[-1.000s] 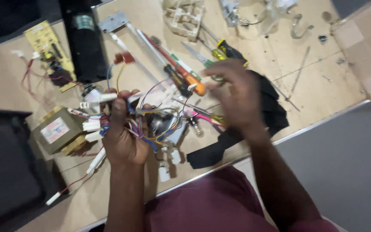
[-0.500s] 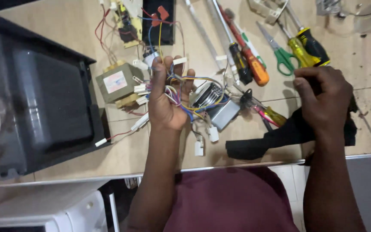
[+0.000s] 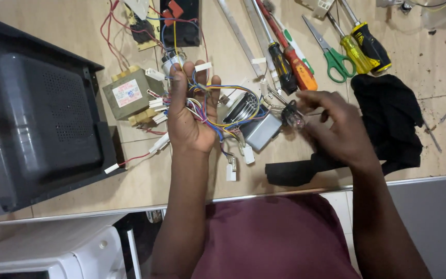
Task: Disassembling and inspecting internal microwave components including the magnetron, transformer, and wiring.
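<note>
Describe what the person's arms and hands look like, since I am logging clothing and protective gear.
Both forearms are bare down to the wrists. The left hand and right hand wear no gloves; no rings, watch or bands show. The maroon top is the only garment visible.

Wire bundle (image 3: pixel 210 111): blue, yellow, purple, red, white strands. Scissors (image 3: pixel 331 51) at one o'clock: green handles. Screwdrivers: one orange-red (image 3: pixel 299 70), one yellow and black (image 3: pixel 370 46). Cloth (image 3: pixel 388 116) at three o'clock: black. Worktop (image 3: pixel 68 31): pale tan.

Pale rectangular label with red print (image 3: pixel 127 93) on the olive transformer (image 3: pixel 130 95), left of centre
</note>
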